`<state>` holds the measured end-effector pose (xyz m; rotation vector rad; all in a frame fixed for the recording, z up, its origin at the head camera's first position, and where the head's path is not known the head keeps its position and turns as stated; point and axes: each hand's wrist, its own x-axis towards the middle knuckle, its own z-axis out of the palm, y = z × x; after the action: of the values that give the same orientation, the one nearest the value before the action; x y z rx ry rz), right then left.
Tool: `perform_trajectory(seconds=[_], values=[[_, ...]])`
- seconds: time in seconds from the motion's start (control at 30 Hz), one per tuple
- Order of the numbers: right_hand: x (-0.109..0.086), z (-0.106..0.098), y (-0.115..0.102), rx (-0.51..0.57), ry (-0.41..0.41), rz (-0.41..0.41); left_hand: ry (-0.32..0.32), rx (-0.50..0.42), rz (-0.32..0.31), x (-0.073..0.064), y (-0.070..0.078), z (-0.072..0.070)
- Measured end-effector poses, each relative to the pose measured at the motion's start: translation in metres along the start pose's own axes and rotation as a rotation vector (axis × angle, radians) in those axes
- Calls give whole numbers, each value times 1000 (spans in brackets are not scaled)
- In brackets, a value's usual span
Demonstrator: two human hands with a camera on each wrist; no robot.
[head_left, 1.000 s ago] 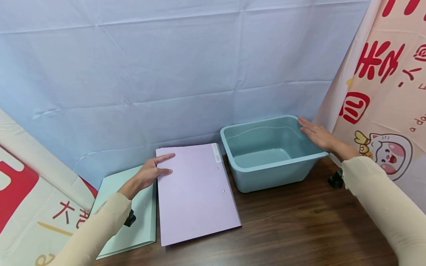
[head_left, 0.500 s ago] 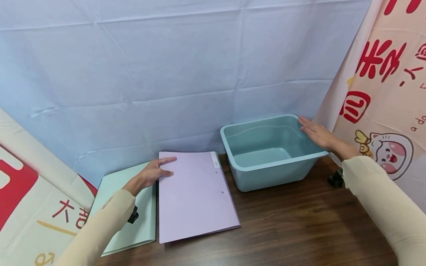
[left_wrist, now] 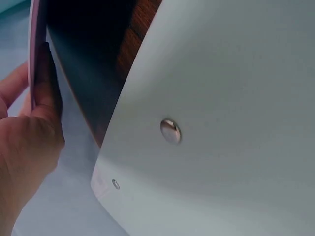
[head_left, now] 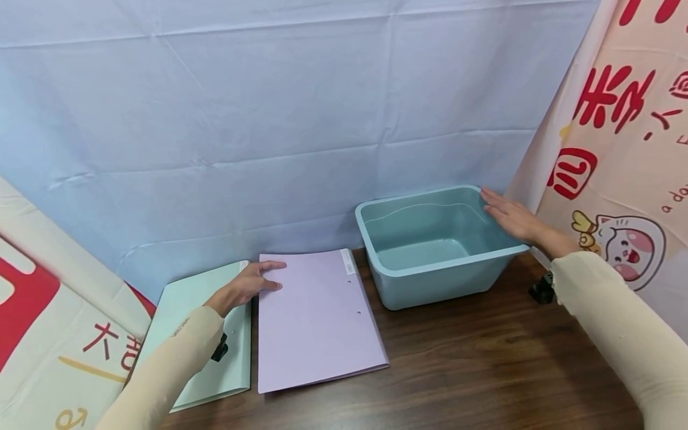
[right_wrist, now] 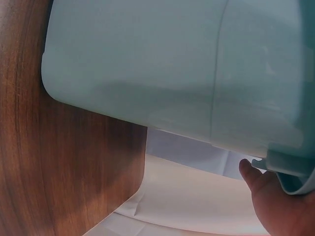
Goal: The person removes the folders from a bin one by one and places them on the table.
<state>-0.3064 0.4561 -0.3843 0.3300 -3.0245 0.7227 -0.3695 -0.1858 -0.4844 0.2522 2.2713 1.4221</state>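
A lilac file folder (head_left: pixel 322 322) with a white label and metal rivets lies left of the middle, its near side slightly raised. My left hand (head_left: pixel 249 283) pinches its left edge near the far corner, and in the left wrist view fingers show on both faces of the folder's edge (left_wrist: pixel 35 44). Under my left forearm is a mint-green file folder (head_left: pixel 215 364), also riveted. To the right stands a blue-green plastic bin (head_left: pixel 441 283), upright with nothing in it. My right hand (head_left: pixel 513 220) holds its right rim, fingers over the top and thumb below the lip (right_wrist: pixel 295 167).
All this stands on a dark wood-grain table (head_left: pixel 484 358). A pale blue cloth (head_left: pixel 269 119) hangs close behind the folders and bin. Printed cloths flank the left (head_left: pixel 43 334) and right (head_left: pixel 618 167) sides.
The lilac folder's far edge has come down and toward me, so the folder lies flatter. My left hand has shifted slightly right and nearer with it. My right hand and the bin stay put.
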Motion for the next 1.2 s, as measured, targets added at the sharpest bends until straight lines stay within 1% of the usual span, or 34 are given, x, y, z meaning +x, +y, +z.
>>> perform_trajectory(seconds=[0.17,0.4,0.6,0.7,0.83,1.0,1.2], values=[[4,0,1,-16,-7,2,47,35,-25,-1,0,4],[7,2,-1,-11,-12,-16,127,129,-50,-9,2,8],[9,0,-4,-15,-14,-34,183,214,-79,-8,2,14],[10,-2,-3,-12,-14,-41,201,244,-88,-10,3,16],[10,-2,-1,-9,-14,-58,200,253,-92,-13,7,16],[8,-4,2,-18,-19,-77,151,253,-91,-17,15,15],[3,-10,2,-37,-40,-69,104,371,-27,-27,36,9]])
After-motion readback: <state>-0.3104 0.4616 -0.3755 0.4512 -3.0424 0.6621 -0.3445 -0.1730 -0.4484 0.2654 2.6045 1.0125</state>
